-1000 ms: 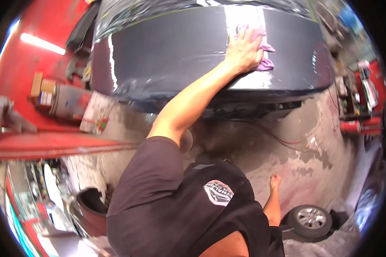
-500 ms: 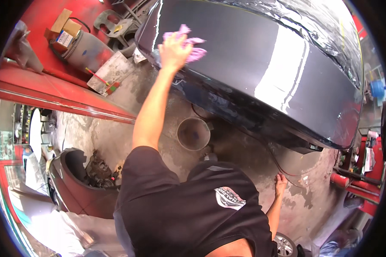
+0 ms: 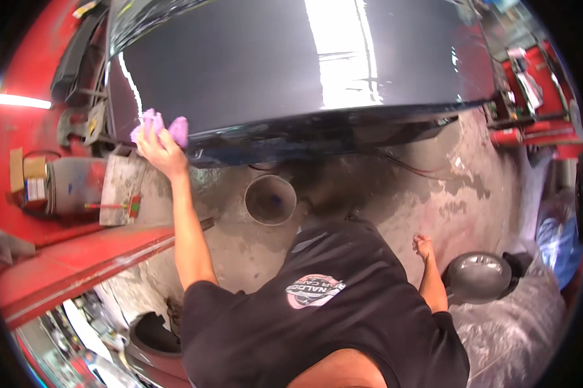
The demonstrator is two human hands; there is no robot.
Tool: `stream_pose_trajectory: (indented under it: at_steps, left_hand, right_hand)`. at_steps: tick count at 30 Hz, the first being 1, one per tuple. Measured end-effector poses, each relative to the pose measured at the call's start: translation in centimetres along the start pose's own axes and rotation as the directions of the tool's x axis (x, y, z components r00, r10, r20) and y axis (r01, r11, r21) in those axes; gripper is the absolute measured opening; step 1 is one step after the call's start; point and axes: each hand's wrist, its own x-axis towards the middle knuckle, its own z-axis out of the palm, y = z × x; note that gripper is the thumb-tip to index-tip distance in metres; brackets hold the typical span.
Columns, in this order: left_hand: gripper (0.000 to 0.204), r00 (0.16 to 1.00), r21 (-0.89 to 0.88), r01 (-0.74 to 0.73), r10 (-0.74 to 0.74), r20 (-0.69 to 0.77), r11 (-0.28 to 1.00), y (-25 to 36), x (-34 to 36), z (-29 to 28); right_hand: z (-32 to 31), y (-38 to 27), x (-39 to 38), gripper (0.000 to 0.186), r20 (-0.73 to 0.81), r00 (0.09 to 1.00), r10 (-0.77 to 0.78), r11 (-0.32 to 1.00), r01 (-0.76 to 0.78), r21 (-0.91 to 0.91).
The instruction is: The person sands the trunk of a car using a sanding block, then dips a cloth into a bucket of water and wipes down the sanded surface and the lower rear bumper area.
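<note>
My left hand (image 3: 160,152) presses a pink-purple cloth (image 3: 179,131) on the near left corner of a glossy dark grey car panel (image 3: 233,71). The fingers are closed over the cloth, which bunches up around them. A bright white reflection runs down the panel right of its middle. My right hand (image 3: 423,245) hangs low over the floor at my right side, away from the car. Its fingers are loosely bent and a little apart, and I see nothing in them.
A round bucket (image 3: 294,202) stands on the concrete floor (image 3: 230,249) below the car's front edge. At the left are a red beam (image 3: 104,262), a drum (image 3: 78,184) and a small brush (image 3: 133,205). Red equipment (image 3: 543,129) stands at the right; a round black thing (image 3: 477,278) lies near my right arm.
The view has turned, so the car sits more level across the top. My left hand has drawn the cloth to the panel's near left corner. My right hand still hangs low.
</note>
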Motion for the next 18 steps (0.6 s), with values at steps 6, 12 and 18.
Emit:
stream_pose_trajectory:
  at_steps: [6, 12, 18]
  left_hand:
    - [0.049, 0.848, -0.157, -0.481, 0.503, 0.168, 0.863, 20.9, -4.5, 3.3]
    - [0.074, 0.603, -0.299, -0.675, 0.738, 0.304, 0.675, 39.5, -5.3, 9.3]
    - [0.072, 0.237, -0.326, -0.883, 0.92, 0.312, 0.338, 58.7, -6.9, 17.4]
  right_hand:
    - [-1.2, -2.0, 4.4, 0.025, -0.088, 0.962, -0.259, 0.966, 0.259, -0.015]
    - [-2.1, -11.7, 2.1, 0.036, -0.115, 0.923, -0.366, 0.921, 0.377, 0.095]
    - [-2.8, -0.8, 4.2, 0.035, -0.218, 0.95, -0.222, 0.93, 0.274, 0.245]
